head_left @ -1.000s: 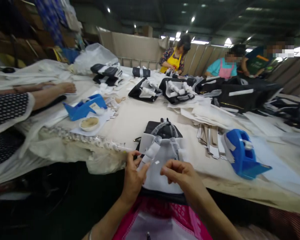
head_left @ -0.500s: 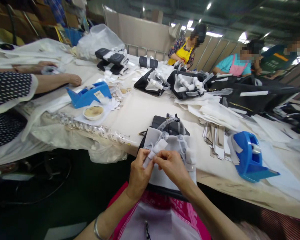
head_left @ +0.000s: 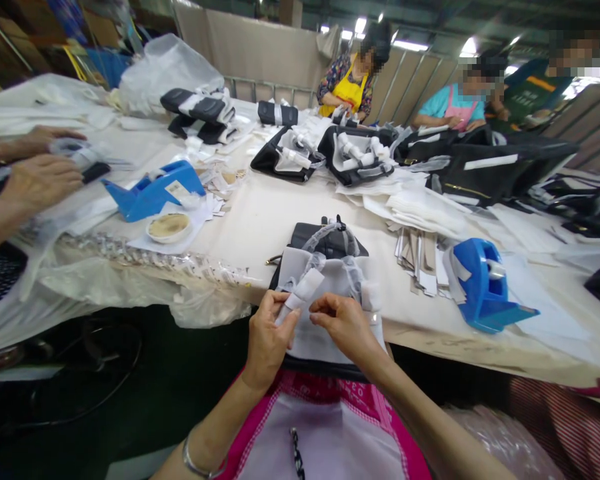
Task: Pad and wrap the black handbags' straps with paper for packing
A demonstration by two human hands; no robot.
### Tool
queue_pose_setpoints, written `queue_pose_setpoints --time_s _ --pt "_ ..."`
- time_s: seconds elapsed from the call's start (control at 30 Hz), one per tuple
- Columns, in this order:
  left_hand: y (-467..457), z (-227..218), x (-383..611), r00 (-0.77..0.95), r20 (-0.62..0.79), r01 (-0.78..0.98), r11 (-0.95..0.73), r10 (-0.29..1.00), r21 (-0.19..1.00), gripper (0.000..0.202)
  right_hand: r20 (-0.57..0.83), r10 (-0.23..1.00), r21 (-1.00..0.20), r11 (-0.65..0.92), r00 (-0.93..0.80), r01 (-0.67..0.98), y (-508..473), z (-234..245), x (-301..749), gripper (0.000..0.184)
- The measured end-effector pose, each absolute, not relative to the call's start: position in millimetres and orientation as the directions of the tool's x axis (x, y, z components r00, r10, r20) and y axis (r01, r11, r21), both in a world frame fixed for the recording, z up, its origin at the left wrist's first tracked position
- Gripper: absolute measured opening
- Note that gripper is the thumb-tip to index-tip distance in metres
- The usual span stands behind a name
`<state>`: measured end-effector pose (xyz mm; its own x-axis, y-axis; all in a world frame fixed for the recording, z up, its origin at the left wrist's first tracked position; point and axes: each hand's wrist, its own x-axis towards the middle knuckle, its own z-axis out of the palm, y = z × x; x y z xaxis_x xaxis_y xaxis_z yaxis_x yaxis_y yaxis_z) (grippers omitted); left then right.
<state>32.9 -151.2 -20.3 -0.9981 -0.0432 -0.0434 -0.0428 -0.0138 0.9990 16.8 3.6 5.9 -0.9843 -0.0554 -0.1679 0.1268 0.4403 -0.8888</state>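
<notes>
A black handbag lies at the table's front edge, before my body, with a white sheet over its near side. Clear wrapping covers its handle. My left hand is closed around a white-wrapped handle end, which tilts up to the right. Just right of it, my right hand hovers over the sheet, thumb and fingers drawn together, apart from the wrapped piece. Whether anything small sits between those fingertips cannot be seen. A second white-wrapped end rests at the bag's right side.
Blue tape dispensers stand at right and left, with a small dish near the left one. Paper strips lie right of the bag. More black bags sit farther back. A co-worker's hands work at left.
My right hand has come off the white-wrapped handle end and sits slightly right of it. My left hand keeps its hold. The co-worker's hands at left have come together on a wrapped item.
</notes>
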Motion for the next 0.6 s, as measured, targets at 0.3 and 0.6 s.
queue_pose_setpoints --time_s 0.3,0.6 --pt "-163 -10 25 -0.977 -0.149 -0.167 -0.112 0.151 0.98 0.031 -0.033 0.008 -0.972 0.234 -0.999 0.034 -19 -10 8 0.019" --pt "-169 -16 23 -0.966 -0.172 -0.19 -0.078 0.195 0.979 0.047 0.054 0.088 -0.971 0.237 -0.995 -0.032 -34 -17 7 0.027"
